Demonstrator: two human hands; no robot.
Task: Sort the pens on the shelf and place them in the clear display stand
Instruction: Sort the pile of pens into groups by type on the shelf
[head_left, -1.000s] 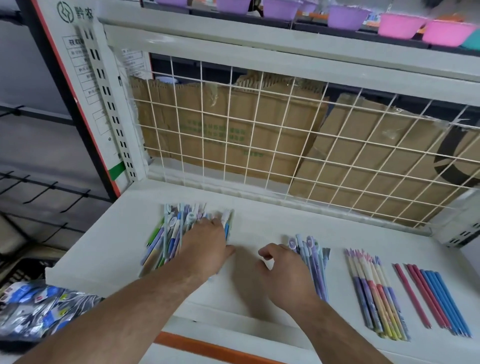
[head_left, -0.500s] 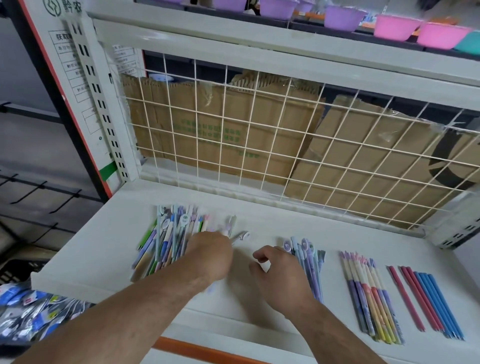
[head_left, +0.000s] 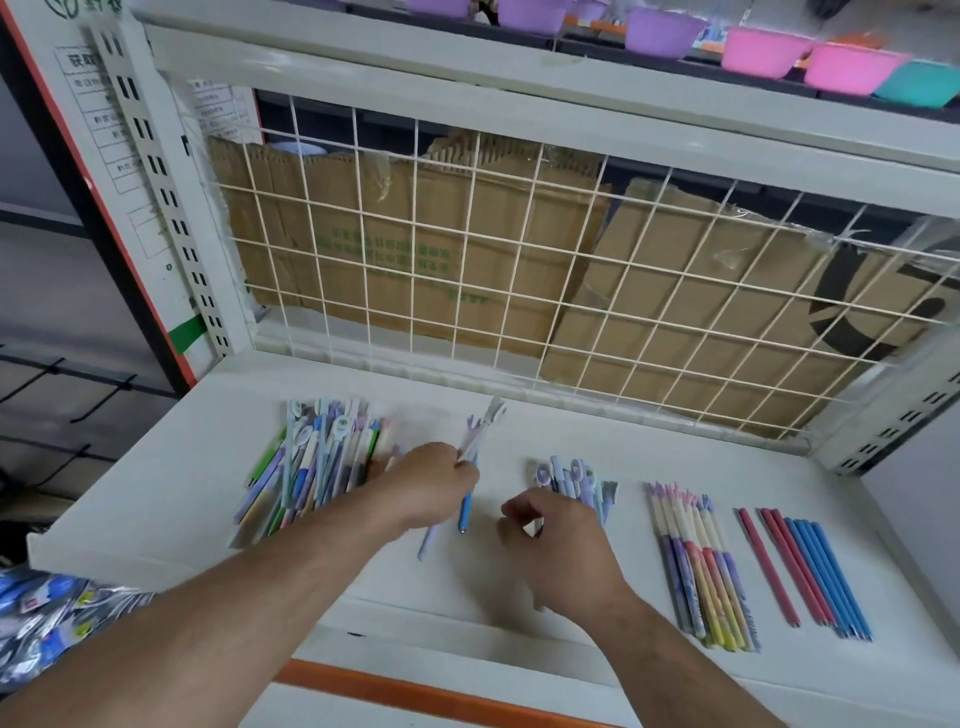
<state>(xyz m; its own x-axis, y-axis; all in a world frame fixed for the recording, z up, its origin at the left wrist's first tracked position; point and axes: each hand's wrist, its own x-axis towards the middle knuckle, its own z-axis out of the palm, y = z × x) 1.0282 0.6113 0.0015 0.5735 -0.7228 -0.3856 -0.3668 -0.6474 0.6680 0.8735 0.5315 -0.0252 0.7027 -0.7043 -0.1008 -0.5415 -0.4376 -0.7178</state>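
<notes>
The left hand (head_left: 431, 483) pinches two pens (head_left: 466, 506) just right of the mixed pile (head_left: 311, 467), its fingers curled round them near their upper ends. One pen has a blue barrel, the other a pale one, and their tips splay apart over the shelf (head_left: 171, 499). The right hand (head_left: 563, 551) hovers between them and the capped group (head_left: 571, 480), fingers loosely curled with nothing visible in them. Further right lie a pastel group (head_left: 701, 561) and a red and blue row (head_left: 800, 566), each apart from its neighbour. The stand is not in view.

The step looks like sorting: pulling pens from the pile and giving each to a group. To do it well, I judge the two pens should be parted first, since they seem to differ, and the right hand is well placed to take one. Match each by cap and barrel against the groups before laying it down, parallel to its fellows with the caps at the far end. Keep the gaps between groups open so that nothing mingles. A loose pinch on splayed pens could drop one back onto the pile.
</notes>
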